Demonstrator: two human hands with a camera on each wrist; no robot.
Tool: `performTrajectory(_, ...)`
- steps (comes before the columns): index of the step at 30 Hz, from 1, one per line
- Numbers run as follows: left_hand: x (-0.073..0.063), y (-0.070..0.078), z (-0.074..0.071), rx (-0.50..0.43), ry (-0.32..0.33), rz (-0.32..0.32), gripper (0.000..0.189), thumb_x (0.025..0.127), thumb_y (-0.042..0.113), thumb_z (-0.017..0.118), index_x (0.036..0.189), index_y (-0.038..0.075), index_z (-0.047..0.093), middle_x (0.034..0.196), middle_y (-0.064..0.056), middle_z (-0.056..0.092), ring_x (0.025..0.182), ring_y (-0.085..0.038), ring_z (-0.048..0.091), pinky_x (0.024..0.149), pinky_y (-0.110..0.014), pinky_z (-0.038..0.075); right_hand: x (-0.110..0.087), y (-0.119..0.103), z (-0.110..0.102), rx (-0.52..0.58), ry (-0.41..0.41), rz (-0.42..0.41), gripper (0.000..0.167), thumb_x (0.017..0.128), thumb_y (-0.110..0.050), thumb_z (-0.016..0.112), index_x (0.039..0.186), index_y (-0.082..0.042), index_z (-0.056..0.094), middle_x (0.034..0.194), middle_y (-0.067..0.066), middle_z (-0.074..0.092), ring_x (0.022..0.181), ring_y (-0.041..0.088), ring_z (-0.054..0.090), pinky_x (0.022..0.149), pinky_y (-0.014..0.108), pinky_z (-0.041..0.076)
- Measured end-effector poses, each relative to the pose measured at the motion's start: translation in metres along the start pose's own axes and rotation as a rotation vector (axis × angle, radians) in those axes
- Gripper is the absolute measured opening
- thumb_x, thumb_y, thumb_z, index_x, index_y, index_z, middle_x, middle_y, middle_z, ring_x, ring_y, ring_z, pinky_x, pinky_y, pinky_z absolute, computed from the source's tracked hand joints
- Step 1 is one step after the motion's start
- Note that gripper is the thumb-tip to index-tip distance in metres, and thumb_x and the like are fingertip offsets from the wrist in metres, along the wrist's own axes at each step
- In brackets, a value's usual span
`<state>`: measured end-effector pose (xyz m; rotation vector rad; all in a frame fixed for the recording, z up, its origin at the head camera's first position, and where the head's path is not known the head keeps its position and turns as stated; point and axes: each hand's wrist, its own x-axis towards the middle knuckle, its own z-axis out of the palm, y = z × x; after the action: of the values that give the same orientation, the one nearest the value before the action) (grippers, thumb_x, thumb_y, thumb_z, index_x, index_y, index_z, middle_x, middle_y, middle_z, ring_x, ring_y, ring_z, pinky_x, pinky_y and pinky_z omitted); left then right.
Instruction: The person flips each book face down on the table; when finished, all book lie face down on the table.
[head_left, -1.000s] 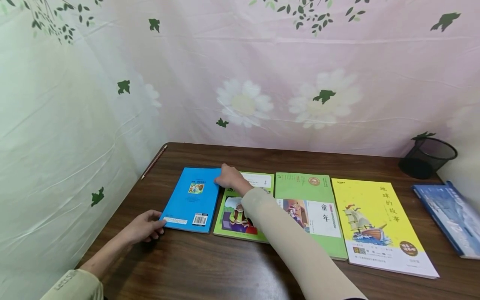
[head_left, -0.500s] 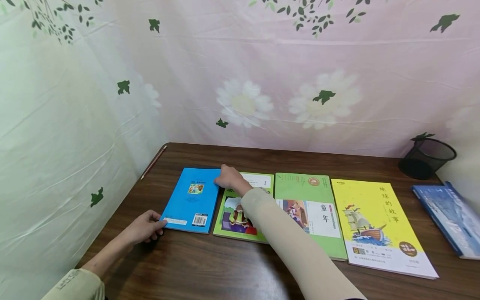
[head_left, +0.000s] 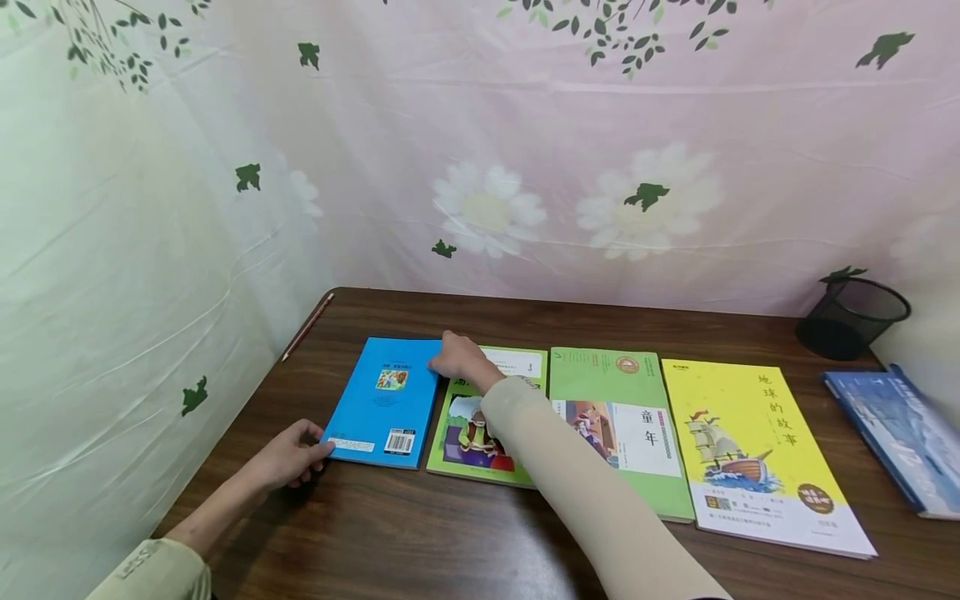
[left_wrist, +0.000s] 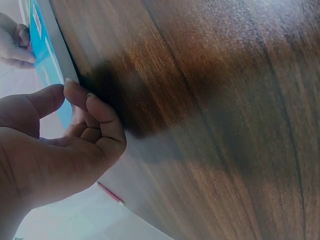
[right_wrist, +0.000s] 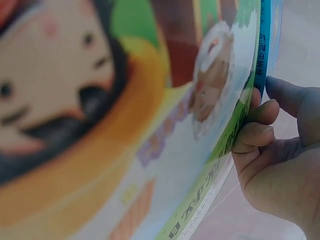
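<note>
A blue book (head_left: 367, 400) lies on the table with its barcode side up. Its near left corner is between the thumb and fingers of my left hand (head_left: 288, 454), which the left wrist view shows pinching the book's edge (left_wrist: 50, 55). At the far right corner my right hand (head_left: 459, 358) grips the same book; in the right wrist view the thumb meets its blue spine (right_wrist: 262, 60) and the curled fingers (right_wrist: 255, 135) lie beside the neighbouring book. That neighbour, a green book with a cartoon figure (head_left: 459, 471), is partly covered by the right hand and sleeve.
Further right in the row lie a green book with a white band (head_left: 652, 492) and a yellow book with a ship (head_left: 720, 400). A blue-and-white book (head_left: 892, 433) and a black mesh pen holder (head_left: 847, 321) stand apart at the right. A pencil (head_left: 307, 327) lies along the table's left edge.
</note>
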<state>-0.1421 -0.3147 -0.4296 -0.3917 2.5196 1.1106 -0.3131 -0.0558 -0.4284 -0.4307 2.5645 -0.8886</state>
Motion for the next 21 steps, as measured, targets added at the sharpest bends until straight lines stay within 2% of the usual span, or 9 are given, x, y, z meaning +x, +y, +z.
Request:
performTrajectory(8,-0.0025,0.0025,0.0006,0.037,0.014,-0.008,0.025,0.102,0.021,0.056,0.105,-0.002,0.046,0.078,-0.008,0.059,0.064,-0.02,0.053,0.056,-0.032,0.046,0.0005,0.0004,0.0011,-0.005,0.009,-0.001,0.058,0.099,-0.027,0.059,0.148,-0.003,0.039,0.104,0.01,0.057,0.077,0.02,0.053,0.066,0.031,0.041)
performTrajectory(13,-0.0026,0.0039,0.0008,0.049,0.014,-0.026,0.027,0.102,0.023,0.056,0.105,-0.002,0.047,0.08,-0.01,0.06,0.066,-0.02,0.053,0.058,-0.032,0.046,0.0006,0.0003,0.002,-0.012,0.007,0.002,0.064,0.099,-0.027,0.057,0.154,-0.004,0.031,0.116,0.013,0.061,0.078,0.022,0.055,0.068,0.032,0.042)
performTrajectory(17,-0.0023,0.0045,0.0003,0.057,0.011,-0.034,0.027,0.102,0.024,0.056,0.104,-0.002,0.047,0.08,-0.01,0.061,0.067,-0.02,0.054,0.058,-0.032,0.047,0.0014,0.0003,0.0027,-0.03,0.013,0.0,0.068,0.099,-0.027,0.057,0.156,-0.006,0.028,0.13,0.014,0.06,0.085,0.022,0.057,0.072,0.032,0.044)
performTrajectory(21,-0.0022,0.0044,0.0003,0.065,0.01,-0.032,0.025,0.102,0.022,0.056,0.102,-0.001,0.048,0.079,-0.009,0.061,0.067,-0.02,0.055,0.058,-0.032,0.047,0.0021,0.0006,0.0035,-0.041,0.014,-0.003,0.069,0.099,-0.027,0.057,0.157,-0.006,0.025,0.133,0.015,0.06,0.085,0.023,0.058,0.073,0.032,0.044)
